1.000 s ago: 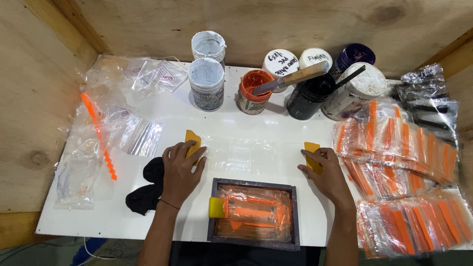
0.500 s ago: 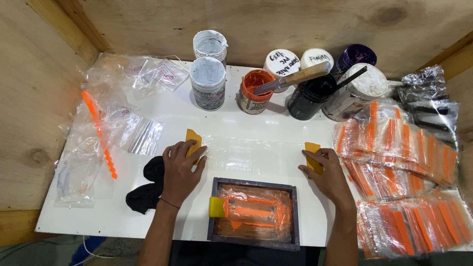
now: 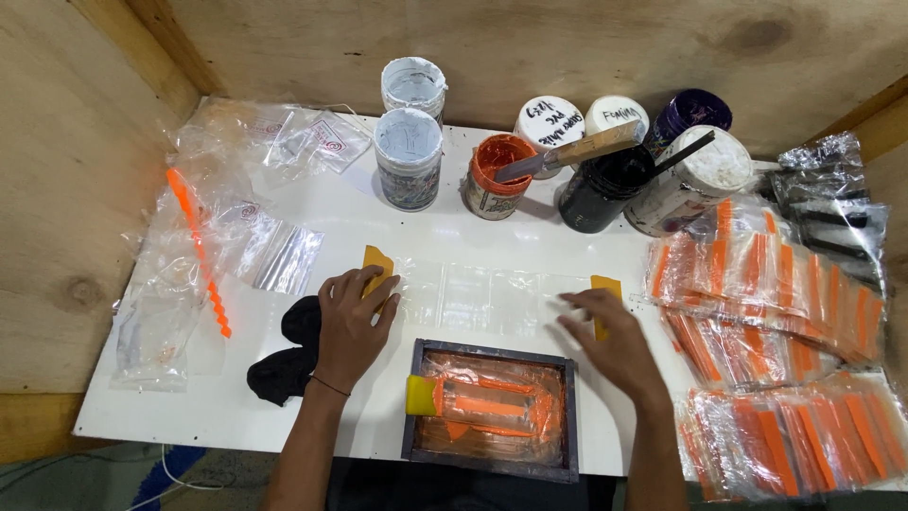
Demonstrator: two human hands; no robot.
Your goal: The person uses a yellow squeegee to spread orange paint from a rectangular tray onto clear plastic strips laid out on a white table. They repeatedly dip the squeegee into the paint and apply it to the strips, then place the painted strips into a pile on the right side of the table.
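Head view — clear sheet (image 3: 492,295) under both hands

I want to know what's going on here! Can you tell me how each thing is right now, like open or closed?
Left hand: flat, pressing a yellow tab.
Right hand: flat on the clear plastic strip.
Orange paint jar: open, a scraper resting across it.
Black jar: open, stick inside.
Two grey jars: lids off.
Screen frame: lying flat, orange ink on it.
Black cloth: crumpled.

Bright even overhead light, glare on plastic bags (image 3: 776,284), soft shadows, sharp focus
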